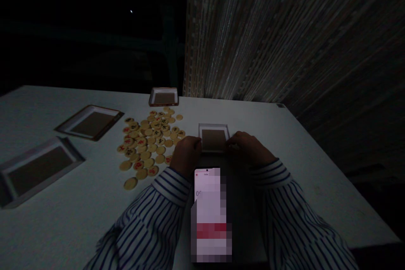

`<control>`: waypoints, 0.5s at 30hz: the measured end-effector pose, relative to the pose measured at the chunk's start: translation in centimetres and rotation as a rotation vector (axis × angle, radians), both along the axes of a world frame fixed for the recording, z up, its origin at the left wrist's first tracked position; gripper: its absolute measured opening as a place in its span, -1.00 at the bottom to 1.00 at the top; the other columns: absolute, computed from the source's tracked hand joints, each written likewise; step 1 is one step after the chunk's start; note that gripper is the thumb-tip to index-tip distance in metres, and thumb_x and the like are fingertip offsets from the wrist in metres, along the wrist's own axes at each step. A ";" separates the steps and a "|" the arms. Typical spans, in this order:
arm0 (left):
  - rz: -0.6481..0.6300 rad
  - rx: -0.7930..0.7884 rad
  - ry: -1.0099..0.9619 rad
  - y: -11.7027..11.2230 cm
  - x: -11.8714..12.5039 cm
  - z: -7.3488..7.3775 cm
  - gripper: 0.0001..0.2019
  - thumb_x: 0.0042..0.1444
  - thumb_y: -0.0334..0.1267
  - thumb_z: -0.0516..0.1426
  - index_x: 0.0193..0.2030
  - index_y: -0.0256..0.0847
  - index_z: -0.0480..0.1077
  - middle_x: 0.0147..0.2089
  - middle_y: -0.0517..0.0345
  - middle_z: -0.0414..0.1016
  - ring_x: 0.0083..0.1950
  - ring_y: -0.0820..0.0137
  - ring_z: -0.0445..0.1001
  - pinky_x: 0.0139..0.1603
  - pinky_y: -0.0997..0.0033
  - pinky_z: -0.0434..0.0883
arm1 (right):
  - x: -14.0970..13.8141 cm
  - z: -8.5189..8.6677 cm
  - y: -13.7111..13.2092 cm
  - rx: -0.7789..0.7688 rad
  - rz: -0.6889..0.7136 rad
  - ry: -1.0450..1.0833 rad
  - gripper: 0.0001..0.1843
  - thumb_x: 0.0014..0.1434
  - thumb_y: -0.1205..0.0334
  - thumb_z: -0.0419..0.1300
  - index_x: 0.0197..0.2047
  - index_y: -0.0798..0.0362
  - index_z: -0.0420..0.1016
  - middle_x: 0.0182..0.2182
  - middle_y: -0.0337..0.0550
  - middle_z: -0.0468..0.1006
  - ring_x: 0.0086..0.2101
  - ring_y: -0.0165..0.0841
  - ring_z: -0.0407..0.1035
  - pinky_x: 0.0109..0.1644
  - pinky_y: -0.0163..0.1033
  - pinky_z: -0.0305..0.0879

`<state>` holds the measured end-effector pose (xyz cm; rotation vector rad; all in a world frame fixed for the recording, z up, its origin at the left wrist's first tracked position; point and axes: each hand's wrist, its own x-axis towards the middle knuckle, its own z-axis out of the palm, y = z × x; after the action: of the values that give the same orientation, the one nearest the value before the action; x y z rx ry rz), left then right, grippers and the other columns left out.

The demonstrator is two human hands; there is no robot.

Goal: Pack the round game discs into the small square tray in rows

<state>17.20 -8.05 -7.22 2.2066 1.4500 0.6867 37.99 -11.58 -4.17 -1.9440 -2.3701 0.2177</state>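
The left hand and right hand pinch a shallow box by its sides, seemingly positioning it. Shifting it calls for even grip, clear of the discs at left.

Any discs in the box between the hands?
No, the box shows only its brown base, and the discs lie on the table to its left.

Lighting is dim; the left background is nearly black, with one small bright spot showing. A pale-topped table stands before a striped, curtain-like hanging, which occupies the right background.
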 end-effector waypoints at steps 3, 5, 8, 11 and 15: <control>0.006 -0.022 0.010 0.0 0.0 0.2 -0.75 0.10 -0.36 0.00 -0.26 -0.21 0.52 -0.22 0.04 0.56 -0.16 0.34 0.48 -0.09 0.36 0.36 | -0.1 0.1 0.0 -0.017 -0.010 -0.017 -0.82 0.07 0.24 0.19 -0.21 -0.04 0.53 -0.24 -0.07 0.47 -0.21 -0.26 0.33 -0.19 -0.18 0.23; 0.011 -0.026 0.008 -0.1 0.0 0.2 -0.76 0.10 -0.36 0.01 -0.26 -0.21 0.52 -0.22 0.04 0.56 -0.16 0.34 0.48 -0.09 0.36 0.37 | 0.1 0.0 0.0 -0.001 -0.014 -0.010 -0.80 0.07 0.22 0.19 -0.20 -0.04 0.52 -0.24 -0.07 0.46 -0.21 -0.26 0.33 -0.20 -0.18 0.23; 0.006 -0.010 0.000 -0.1 0.0 0.1 -0.75 0.10 -0.37 0.01 -0.24 -0.22 0.52 -0.19 0.03 0.56 -0.15 0.32 0.49 -0.07 0.35 0.37 | 0.5 -0.3 -0.1 0.033 -0.026 0.048 -0.75 0.08 0.17 0.18 -0.14 -0.03 0.48 -0.25 -0.09 0.47 -0.26 -0.31 0.34 -0.23 -0.22 0.23; 0.007 -0.005 -0.008 -0.1 0.0 0.0 -0.73 0.10 -0.38 0.00 -0.18 -0.24 0.51 -0.15 0.00 0.55 -0.12 0.31 0.49 -0.05 0.34 0.36 | 1.0 -0.6 -0.4 0.032 -0.081 0.117 -0.69 0.10 0.16 0.15 -0.07 0.01 0.44 -0.27 -0.11 0.51 -0.30 -0.34 0.37 -0.26 -0.26 0.25; 0.011 -0.022 -0.007 -0.1 0.0 0.1 -0.72 0.12 -0.37 -0.01 -0.16 -0.26 0.50 -0.14 -0.01 0.55 -0.12 0.30 0.49 -0.05 0.33 0.37 | 1.3 -0.9 -0.8 -0.027 -0.137 0.174 -0.65 0.14 0.22 0.08 0.01 0.05 0.39 -0.25 -0.07 0.56 -0.29 -0.31 0.42 -0.26 -0.26 0.27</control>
<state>17.18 -8.11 -7.09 2.1788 1.4607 0.6789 39.27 -12.36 -5.07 -2.0002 -2.1283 0.3945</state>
